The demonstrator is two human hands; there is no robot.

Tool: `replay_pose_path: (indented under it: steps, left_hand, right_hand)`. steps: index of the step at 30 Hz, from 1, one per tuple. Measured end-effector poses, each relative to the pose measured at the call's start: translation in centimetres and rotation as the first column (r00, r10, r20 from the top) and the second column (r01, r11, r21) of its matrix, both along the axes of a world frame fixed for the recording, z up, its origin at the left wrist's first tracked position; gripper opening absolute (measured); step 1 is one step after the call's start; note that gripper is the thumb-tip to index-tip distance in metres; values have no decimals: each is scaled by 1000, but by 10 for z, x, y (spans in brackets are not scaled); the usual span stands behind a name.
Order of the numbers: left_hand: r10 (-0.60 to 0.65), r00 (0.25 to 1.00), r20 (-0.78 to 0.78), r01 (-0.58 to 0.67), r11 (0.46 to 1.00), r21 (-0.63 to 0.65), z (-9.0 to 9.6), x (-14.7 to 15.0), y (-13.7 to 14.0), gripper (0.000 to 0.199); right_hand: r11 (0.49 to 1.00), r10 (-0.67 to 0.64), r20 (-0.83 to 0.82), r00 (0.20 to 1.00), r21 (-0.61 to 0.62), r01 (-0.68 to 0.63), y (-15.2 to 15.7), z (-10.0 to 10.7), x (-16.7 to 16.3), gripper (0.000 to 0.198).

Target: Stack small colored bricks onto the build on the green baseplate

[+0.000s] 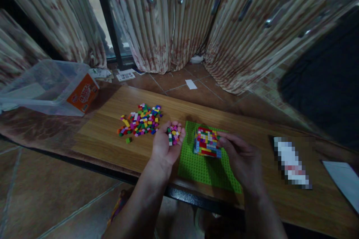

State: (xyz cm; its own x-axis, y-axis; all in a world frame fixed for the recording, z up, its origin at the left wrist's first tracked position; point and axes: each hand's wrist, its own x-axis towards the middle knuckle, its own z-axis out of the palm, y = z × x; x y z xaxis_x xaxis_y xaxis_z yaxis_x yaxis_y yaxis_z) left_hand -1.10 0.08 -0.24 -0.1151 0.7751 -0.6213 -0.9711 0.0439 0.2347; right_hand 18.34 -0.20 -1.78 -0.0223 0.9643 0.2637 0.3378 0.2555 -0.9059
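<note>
Multicoloured bricks (173,135) fill the cupped, palm-up left hand (166,145).

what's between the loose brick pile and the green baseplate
The left hand, palm up and cupping a few small bricks, lies between the loose brick pile and the green baseplate, seen in the head view.
</note>
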Motion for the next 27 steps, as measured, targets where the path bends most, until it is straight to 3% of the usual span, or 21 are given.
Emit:
replay_pose_path:
  steps: [6, 15, 27]
  left_hand:
    - [8, 1000, -16, -7, 1000, 9, -1, 0, 1, 29]
    - [1, 1000, -8, -1, 1000, 0, -2, 2, 2, 28]
    - [-6, 1000, 2, 6, 1000, 17, -2, 2, 1, 28]
  right_hand:
    - [998, 10, 192, 981, -67, 3, 1, -2, 42, 20]
    - [995, 58, 412, 909, -101, -17, -1, -1, 40, 16]
    - [995, 45, 371, 928, -100, -8, 3, -11, 39, 17]
